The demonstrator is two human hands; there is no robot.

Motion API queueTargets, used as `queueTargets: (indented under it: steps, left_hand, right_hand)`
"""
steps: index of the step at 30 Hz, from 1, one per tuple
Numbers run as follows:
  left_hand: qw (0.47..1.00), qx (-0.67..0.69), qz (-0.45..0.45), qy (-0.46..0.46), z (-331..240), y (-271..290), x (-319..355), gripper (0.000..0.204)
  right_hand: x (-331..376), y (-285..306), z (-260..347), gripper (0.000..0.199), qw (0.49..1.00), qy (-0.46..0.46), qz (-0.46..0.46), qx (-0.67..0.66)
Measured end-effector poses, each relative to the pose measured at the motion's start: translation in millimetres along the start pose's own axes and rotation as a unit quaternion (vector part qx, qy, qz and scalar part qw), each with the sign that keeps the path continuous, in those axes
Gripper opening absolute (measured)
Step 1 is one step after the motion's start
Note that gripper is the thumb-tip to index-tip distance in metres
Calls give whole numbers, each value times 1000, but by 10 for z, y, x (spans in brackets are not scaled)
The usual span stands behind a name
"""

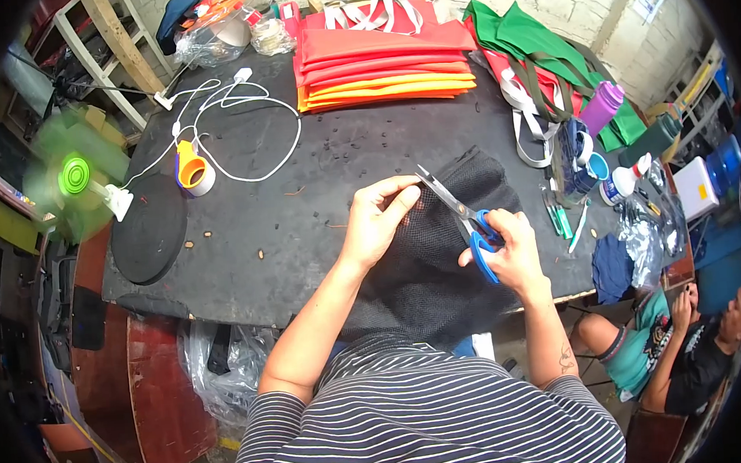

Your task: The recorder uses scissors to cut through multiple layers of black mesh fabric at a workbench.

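Head view, the only one before me: I find the black mesh (pixel 416 275) on the desk (pixel 277 229) directly in front of the wearer, its near part running over the front edge toward the striped shirt (pixel 424 406). I judge the step in hand to be trimming at the mesh's upper left edge with the scissors (pixel 463 211). Done well, it calls in my judgement for an edge drawn taut, short strokes, and blades square to the material, with the loose folds beneath kept clear of the lower blade. I record one hazard: the scissor points lie just beside the left fingertips, so I advise angling them away before any closing stroke. Regarding the grips, the left grip (pixel 375 223) has thumb and forefinger pressed together, pinching, as far as I can make out, the mesh's edge; whether a loose thread lies between them is too small for me to tell. The right grip (pixel 512 252) is curled round the blue handles, digits through the loops. How far the blades are parted I cannot certify; they appear close together.
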State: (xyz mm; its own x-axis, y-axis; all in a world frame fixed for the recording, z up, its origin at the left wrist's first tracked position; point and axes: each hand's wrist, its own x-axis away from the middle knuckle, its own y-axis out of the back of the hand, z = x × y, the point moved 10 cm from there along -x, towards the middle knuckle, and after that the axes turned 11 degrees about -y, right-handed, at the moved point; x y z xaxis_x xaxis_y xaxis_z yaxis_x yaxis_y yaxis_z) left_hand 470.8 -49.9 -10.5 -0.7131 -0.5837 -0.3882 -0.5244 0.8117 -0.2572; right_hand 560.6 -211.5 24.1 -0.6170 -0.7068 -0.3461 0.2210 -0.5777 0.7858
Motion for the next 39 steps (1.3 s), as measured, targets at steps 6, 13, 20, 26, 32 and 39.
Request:
queueTargets:
  steps: [6, 13, 20, 26, 32, 39]
  left_hand:
    - [1000, 17, 17, -2, -29, -24, 7, 18]
    - [999, 36, 30, -19, -86, -63, 36, 18]
    - [998, 12, 58, -24, -169, -116, 16, 18]
    - [987, -72, 108, -98, -320, -318, 4, 20]
    - [963, -228, 140, -37, -400, -292, 320, 29]
    - [956, -174, 226, 67, -224, -247, 906, 23]
  right_hand:
    - [-4, 28, 80, 54, 999, 15, 17, -39]
    - [7, 34, 124, 46, 999, 12, 21, -46]
    - [1, -91, -152, 37, 972, -85, 37, -216]
    - [-311, -209, 181, 34, 876, -62, 145, -455]
    - [-672, 606, 57, 25, 850, -78, 21, -521]
    - [-772, 1708, -347, 21, 831, -42, -49, -553]
